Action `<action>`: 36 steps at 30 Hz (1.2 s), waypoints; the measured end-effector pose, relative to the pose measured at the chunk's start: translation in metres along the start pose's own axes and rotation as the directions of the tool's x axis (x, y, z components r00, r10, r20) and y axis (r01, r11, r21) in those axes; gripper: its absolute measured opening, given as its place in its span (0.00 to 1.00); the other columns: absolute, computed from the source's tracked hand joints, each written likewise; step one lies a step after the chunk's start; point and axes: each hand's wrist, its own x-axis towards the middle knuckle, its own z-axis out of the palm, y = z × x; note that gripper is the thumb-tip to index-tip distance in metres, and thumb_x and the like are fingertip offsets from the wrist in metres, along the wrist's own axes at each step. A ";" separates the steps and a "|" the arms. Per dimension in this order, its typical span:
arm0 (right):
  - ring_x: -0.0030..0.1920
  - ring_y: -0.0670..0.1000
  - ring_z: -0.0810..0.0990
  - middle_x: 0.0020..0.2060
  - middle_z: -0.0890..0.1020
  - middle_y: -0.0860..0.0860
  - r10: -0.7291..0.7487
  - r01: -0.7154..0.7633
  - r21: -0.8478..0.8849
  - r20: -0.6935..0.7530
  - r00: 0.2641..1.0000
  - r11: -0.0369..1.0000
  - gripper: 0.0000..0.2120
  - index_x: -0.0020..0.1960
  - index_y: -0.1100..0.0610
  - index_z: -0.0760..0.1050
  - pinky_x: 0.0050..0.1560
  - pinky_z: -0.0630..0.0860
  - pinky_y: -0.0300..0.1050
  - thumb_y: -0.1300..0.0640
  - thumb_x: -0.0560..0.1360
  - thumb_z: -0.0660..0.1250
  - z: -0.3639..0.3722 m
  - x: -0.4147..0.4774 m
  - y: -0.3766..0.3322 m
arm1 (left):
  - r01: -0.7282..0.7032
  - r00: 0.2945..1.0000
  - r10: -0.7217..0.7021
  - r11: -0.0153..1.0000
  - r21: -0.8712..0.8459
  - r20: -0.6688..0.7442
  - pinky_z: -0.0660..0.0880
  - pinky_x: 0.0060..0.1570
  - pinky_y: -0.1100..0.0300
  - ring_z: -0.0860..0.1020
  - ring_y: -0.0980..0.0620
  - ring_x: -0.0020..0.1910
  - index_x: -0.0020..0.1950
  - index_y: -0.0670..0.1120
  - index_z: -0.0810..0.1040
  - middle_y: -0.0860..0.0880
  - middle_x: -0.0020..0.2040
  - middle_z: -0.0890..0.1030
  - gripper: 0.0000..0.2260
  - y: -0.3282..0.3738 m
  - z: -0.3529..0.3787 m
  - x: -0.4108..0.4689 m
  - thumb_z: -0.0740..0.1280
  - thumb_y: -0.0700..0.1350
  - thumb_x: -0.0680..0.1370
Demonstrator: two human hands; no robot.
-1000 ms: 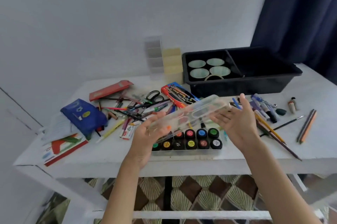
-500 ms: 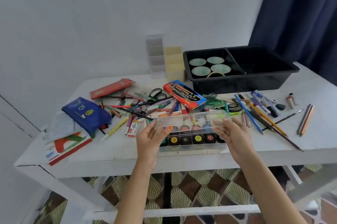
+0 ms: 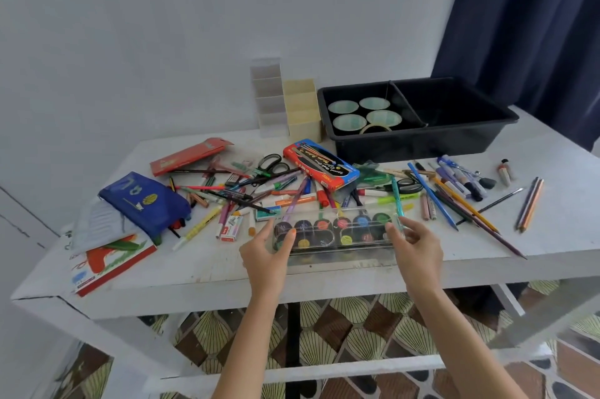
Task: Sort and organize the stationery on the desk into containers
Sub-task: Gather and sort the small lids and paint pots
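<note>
1. Your left hand (image 3: 264, 255) and right hand (image 3: 418, 249) grip both ends of the clear paint case (image 3: 334, 238) near the bench (image 3: 194, 272) front edge.
2. Its far side is crowded by loose pens (image 3: 233, 195).
3. You cannot read the pots (image 3: 362, 221) inside.

Just the one camera, up on my head, looking forward and down across the near edge of the white table (image 3: 194, 268). Wide lens: the whole top fits in, with the wall (image 3: 162, 25) behind and the dark curtain (image 3: 535, 25) at upper right. I'm standing close, forearms running up from the bottom of the frame, left hand (image 3: 264, 255) and right hand (image 3: 417, 249) gripping the ends of the clear paint box (image 3: 334, 233) just below centre, patterned floor (image 3: 341, 333) showing under the table
</note>
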 end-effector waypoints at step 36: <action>0.40 0.48 0.76 0.52 0.77 0.49 -0.182 0.183 0.035 -0.019 0.983 0.983 0.16 0.61 0.54 0.74 0.39 0.71 0.34 0.49 0.75 0.66 0.001 -0.010 0.031 | 0.045 0.964 -0.110 0.964 -0.262 -0.240 0.76 0.55 0.57 0.77 0.52 0.55 0.64 0.42 0.74 0.46 0.58 0.79 0.19 -0.012 0.019 -0.022 0.69 0.44 0.75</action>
